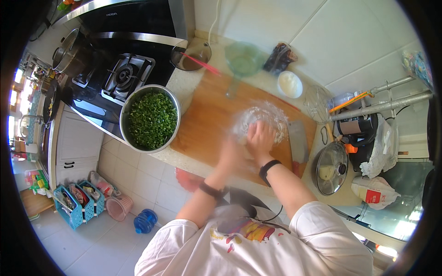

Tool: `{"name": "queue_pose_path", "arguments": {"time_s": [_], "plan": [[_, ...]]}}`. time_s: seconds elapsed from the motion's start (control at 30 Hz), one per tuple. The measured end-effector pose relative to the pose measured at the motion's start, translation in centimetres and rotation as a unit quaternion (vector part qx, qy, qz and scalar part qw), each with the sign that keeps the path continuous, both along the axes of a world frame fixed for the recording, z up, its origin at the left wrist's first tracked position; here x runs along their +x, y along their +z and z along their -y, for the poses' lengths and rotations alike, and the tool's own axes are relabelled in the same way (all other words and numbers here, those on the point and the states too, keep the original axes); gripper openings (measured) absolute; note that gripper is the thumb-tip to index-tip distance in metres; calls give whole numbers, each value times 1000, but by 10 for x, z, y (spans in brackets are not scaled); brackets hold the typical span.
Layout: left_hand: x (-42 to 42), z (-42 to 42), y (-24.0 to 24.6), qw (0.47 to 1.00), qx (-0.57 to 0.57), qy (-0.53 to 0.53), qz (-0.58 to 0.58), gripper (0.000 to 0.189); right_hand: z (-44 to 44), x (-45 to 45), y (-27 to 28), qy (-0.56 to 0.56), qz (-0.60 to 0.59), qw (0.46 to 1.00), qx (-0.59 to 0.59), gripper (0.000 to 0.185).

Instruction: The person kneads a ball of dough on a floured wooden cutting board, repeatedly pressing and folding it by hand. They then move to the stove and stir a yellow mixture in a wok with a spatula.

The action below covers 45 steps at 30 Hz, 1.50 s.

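Note:
On a wooden board (203,114) lies a patch of white flour (264,112), spread thin at its edges. My right hand (261,138) is down on the flour's near side, fingers slightly apart; its palm hides what is under it. Motion blurs my left hand (232,151), which is beside it over the board, so its fingers are unclear. Right of the flour, a cleaver (298,139) lies flat on the board. A thin red stick (281,101), perhaps a chopstick, lies along the far edge.
Left of the board stands a steel pot (179,119) of chopped greens (152,119), near a gas burner (123,76). Behind are a glass bowl (176,62) with pink chopsticks (200,63), a green strainer or ladle (243,57) and a white bowl (290,84). A glass lid (323,172) is at right.

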<state>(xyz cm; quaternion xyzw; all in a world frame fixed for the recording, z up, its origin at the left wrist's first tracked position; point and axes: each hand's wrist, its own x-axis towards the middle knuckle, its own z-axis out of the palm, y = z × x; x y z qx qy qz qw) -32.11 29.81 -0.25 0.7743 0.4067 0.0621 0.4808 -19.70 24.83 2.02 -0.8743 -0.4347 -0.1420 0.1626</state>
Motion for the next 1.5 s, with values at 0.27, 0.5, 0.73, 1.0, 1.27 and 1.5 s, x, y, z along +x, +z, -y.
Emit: {"name": "queue_pose_path", "arguments": {"time_s": [0.27,0.5,0.73,1.0,1.27,1.5], "plan": [[81,-47,-14,972,79,-202,-88,28,-18,28,7,101,17,994,-25,11],[74,-23,6,984,76,-142,-73,38,19,87,-29,-144,-431,883,-113,43],[8,31,12,987,-67,135,57,37,33,-13,22,-108,-279,947,-116,30],[4,45,6,979,-25,192,72,50,24,-25,-11,-67,-118,990,48,11],[-10,-40,15,992,-122,-30,-19,43,-1,7,-19,-2,0,999,39,5],[28,-47,3,982,3,-185,25,44,-19,23,-29,15,-51,995,81,6]]}}
